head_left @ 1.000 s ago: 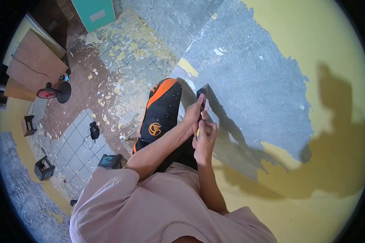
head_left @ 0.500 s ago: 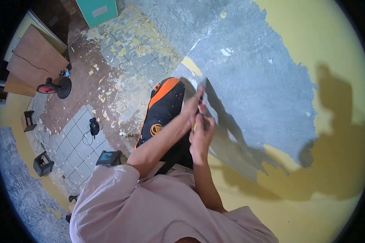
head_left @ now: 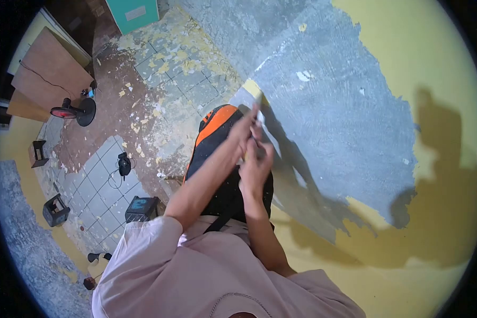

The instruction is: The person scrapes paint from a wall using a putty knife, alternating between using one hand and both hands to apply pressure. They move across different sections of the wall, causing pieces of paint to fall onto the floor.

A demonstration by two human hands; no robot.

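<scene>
Both of my hands are wrapped around a paint scraper [head_left: 258,99], its blade pointing up toward the wall and largely blurred. My left hand [head_left: 242,132] grips it nearer the blade, with a finger stretched along it. Behind it, my right hand [head_left: 256,168] is closed around the handle, of which a little yellow shows. The blade reaches a small patch of yellow paint [head_left: 253,88] at the wall's lower edge; whether it touches is hard to tell. Around the patch lies bare grey wall [head_left: 334,116]. My leg in black and orange trousers [head_left: 217,130] is beside my left hand.
Paint flakes litter the tiled floor [head_left: 188,79]. A fan [head_left: 85,112], a black corded device [head_left: 124,165], and dark stools [head_left: 141,208] [head_left: 55,210] stand on the left. A teal box [head_left: 135,13] is at the back. Yellow paint [head_left: 445,69] covers the wall's right side.
My hands and the scraper have shifted slightly left and up along the wall's lower edge. The yellow patch looks shorter than before. The view has tilted slightly.
</scene>
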